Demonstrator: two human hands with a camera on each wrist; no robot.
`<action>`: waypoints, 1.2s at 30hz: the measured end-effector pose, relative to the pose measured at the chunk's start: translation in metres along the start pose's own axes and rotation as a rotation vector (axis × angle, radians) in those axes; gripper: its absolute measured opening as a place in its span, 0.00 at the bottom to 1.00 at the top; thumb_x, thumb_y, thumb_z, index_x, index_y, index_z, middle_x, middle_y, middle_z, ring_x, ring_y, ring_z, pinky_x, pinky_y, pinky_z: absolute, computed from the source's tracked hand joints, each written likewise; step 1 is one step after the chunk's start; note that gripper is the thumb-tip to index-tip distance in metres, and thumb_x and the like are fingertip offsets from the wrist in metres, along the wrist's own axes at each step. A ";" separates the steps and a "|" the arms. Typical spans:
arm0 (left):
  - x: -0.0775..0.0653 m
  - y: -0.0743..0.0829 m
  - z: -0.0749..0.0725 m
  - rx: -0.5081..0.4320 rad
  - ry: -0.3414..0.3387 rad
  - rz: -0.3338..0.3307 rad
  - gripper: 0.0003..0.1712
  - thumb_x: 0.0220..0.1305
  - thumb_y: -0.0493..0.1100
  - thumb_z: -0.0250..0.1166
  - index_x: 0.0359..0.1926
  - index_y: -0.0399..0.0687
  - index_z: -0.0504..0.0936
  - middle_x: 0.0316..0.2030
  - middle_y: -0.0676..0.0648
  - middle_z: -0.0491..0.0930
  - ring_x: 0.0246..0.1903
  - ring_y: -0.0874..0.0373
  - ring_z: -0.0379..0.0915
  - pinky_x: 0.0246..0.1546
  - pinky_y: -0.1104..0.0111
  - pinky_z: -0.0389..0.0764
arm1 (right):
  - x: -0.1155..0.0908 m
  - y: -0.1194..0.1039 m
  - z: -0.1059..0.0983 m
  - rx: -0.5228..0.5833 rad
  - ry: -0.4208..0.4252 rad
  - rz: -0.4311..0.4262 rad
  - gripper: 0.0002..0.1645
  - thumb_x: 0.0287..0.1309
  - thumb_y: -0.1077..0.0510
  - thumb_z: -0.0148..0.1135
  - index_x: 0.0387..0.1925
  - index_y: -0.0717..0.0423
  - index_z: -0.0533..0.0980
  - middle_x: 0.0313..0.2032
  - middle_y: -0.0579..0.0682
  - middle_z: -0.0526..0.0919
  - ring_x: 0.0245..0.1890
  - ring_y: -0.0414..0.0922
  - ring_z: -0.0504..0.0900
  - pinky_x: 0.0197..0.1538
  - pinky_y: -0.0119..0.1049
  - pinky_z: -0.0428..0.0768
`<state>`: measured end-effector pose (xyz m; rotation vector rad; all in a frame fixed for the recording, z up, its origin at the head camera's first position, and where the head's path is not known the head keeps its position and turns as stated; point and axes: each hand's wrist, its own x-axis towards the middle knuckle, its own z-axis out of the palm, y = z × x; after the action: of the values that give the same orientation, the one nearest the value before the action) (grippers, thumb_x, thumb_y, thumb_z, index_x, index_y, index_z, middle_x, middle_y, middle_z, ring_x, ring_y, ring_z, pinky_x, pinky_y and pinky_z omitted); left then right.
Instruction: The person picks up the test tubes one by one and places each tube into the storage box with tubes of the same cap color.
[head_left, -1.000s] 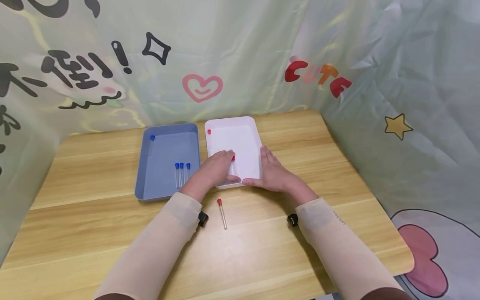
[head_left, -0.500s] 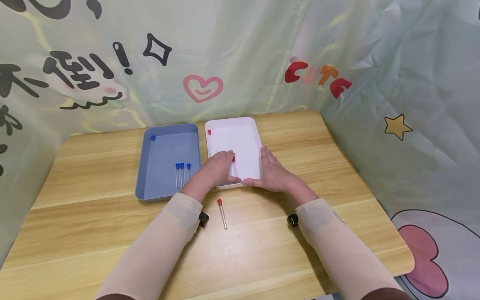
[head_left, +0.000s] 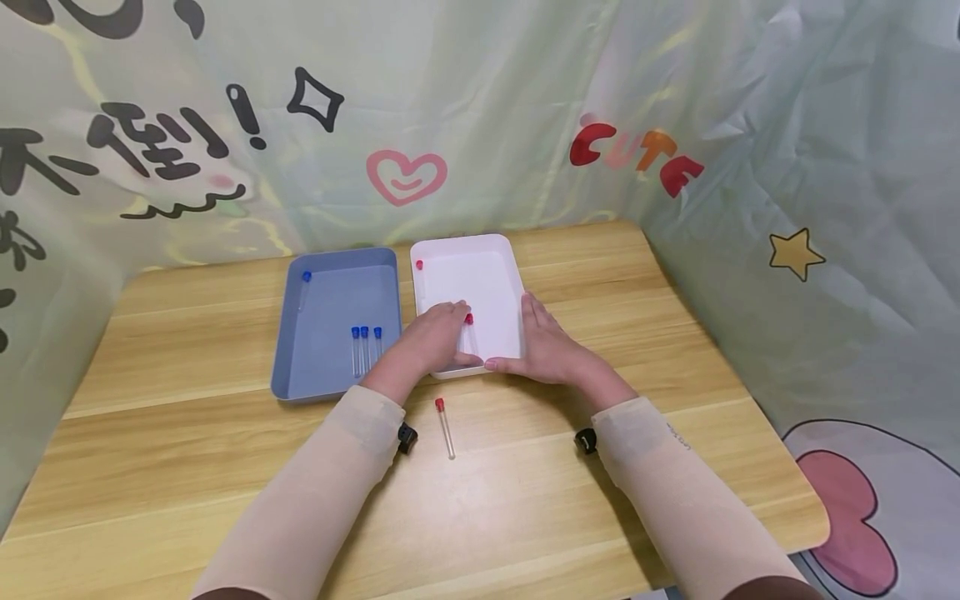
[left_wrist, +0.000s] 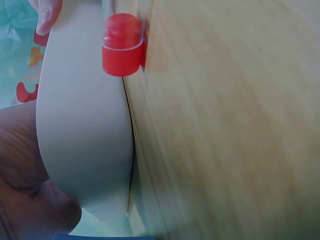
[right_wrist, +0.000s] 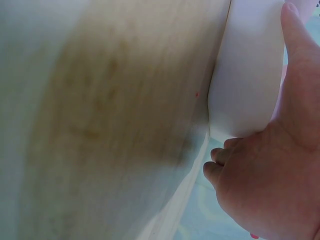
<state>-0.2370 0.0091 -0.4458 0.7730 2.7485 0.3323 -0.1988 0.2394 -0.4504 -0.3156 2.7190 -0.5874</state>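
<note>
My left hand (head_left: 431,337) lies over the near left part of the white tray (head_left: 491,275), with its thumb along the near rim. Beside its fingers is a red-capped tube (head_left: 469,320) lying in the tray. My right hand (head_left: 547,343) rests against the tray's near right corner, fingers straight along the right side, thumb on the near rim. The palm meets the outer tray wall (right_wrist: 247,70) in the right wrist view. Another red-capped tube (head_left: 446,429) lies on the table in front of the tray; its red cap (left_wrist: 122,47) looms in the left wrist view.
A blue-grey tray (head_left: 322,383) stands to the left, holding several blue-capped tubes (head_left: 364,350), one of them apart at the far left. A red cap (head_left: 419,265) shows at the white tray's far left corner. Printed fabric (head_left: 510,108) hangs behind the wooden table (head_left: 487,525).
Almost nothing moves. The red cap beside my left fingers is shifted very slightly to the right; both hands keep their places.
</note>
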 end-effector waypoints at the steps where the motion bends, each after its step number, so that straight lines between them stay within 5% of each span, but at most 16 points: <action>1: 0.000 0.000 0.000 -0.001 0.000 0.002 0.61 0.65 0.67 0.76 0.83 0.37 0.61 0.80 0.35 0.68 0.80 0.41 0.65 0.84 0.53 0.67 | 0.000 0.000 0.000 0.000 0.000 0.000 0.85 0.63 0.20 0.65 0.84 0.69 0.25 0.87 0.66 0.27 0.90 0.60 0.32 0.91 0.57 0.44; 20: 0.000 -0.003 0.003 -0.023 0.006 0.017 0.63 0.65 0.69 0.75 0.84 0.35 0.60 0.81 0.36 0.68 0.81 0.42 0.65 0.84 0.53 0.67 | -0.001 -0.001 -0.001 0.016 -0.001 0.000 0.84 0.64 0.21 0.65 0.84 0.68 0.25 0.87 0.66 0.26 0.90 0.59 0.31 0.90 0.58 0.45; 36: -0.022 -0.007 -0.003 -0.093 0.081 0.028 0.64 0.66 0.72 0.72 0.84 0.34 0.58 0.84 0.35 0.61 0.83 0.40 0.59 0.86 0.50 0.62 | -0.003 -0.003 -0.002 -0.028 -0.005 -0.009 0.83 0.65 0.21 0.64 0.84 0.71 0.27 0.87 0.68 0.28 0.90 0.62 0.32 0.91 0.57 0.42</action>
<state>-0.2231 -0.0093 -0.4410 0.7909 2.7767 0.5038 -0.1967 0.2382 -0.4467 -0.3365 2.7248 -0.5515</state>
